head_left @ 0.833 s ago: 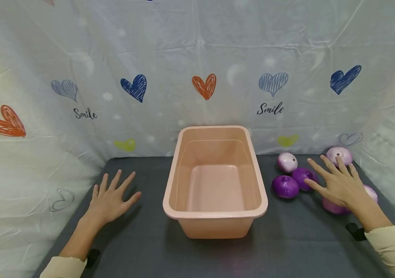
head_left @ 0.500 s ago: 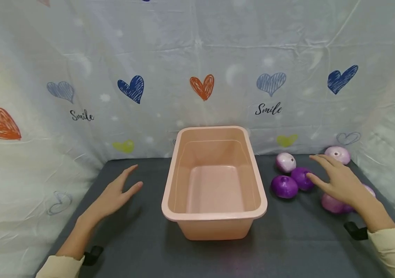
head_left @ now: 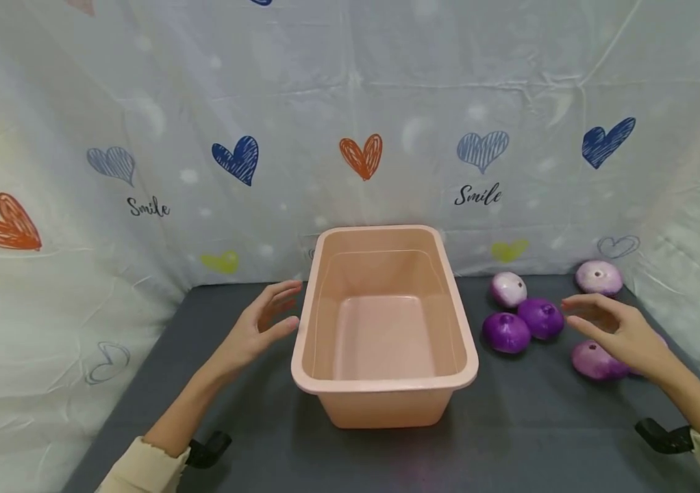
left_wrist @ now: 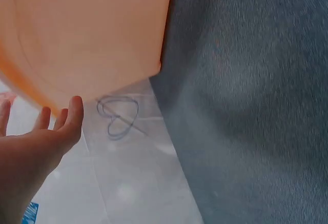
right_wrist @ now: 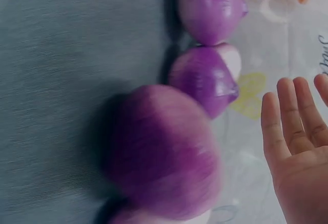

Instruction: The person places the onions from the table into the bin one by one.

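A peach plastic tub (head_left: 383,404) stands in the middle of the dark table. Close by its left rim is my left hand (head_left: 257,329), fingers slightly bent and nothing held. In the left wrist view, that hand (left_wrist: 38,144) shows its fingertips near the tub wall (left_wrist: 92,29); contact is unclear. My right hand (head_left: 621,335) hovers among glossy red onions, holding nothing. Two deep purple onions, one nearer the tub (head_left: 506,333), lie left of its fingertips. A paler onion (head_left: 598,360) sits below it; another is mostly hidden by the wrist. The right wrist view shows the hand (right_wrist: 300,147) beside several onions (right_wrist: 164,152).
Behind the table hangs a pale curtain (head_left: 411,89) printed with hearts, and it also runs along both sides. A pale onion (head_left: 599,278) and a smaller one (head_left: 508,289) lie by the back edge. Dark table surface (head_left: 510,438) shows in front of the tub.
My left hand has moved right, up to the tub's left side. My right hand has turned and lowered slightly, its fingers less spread. The tub and onions stay put.
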Demonstrator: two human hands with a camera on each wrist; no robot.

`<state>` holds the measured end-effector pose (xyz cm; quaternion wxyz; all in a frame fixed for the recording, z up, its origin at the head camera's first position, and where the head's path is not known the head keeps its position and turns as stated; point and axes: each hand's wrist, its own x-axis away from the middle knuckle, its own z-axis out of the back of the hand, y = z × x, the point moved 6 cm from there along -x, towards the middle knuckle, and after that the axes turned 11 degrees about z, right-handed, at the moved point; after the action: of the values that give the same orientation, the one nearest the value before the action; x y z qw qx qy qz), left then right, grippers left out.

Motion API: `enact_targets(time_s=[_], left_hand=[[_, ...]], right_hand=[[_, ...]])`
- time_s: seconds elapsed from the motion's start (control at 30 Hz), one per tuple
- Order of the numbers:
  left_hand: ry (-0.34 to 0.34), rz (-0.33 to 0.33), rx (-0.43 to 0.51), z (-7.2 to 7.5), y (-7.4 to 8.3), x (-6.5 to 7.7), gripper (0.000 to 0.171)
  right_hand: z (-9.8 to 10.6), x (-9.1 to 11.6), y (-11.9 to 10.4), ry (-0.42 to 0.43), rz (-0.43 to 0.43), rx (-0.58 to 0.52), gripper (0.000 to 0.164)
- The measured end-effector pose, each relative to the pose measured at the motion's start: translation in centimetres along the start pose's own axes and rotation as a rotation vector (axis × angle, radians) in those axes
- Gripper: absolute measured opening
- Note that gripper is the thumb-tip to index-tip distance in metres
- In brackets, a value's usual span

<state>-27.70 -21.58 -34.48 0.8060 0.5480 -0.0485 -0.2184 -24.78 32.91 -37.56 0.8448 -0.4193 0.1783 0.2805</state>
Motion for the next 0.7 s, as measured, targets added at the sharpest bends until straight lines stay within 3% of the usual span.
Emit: enact_targets(time_s=[0.23,0.5,0.7], left_hand=[[-0.021,-0.028,0.039,-1.0,0.1,-0.4,0.058],[-0.027,-0.013,0.034,-1.0,0.0,-0.3,0.058],[-0.05,-0.001,0.043,-1.2,0.0,-0.5,0.059]], right_hand=[[0.2,2.8,0.5,0.009,-0.041,-0.108,0.032],[0.9,3.8,0.8,0.032,-0.043,-0.085,0.038],[2.8,4.3,1.4,0.076,-0.029,-0.076,0.042]])
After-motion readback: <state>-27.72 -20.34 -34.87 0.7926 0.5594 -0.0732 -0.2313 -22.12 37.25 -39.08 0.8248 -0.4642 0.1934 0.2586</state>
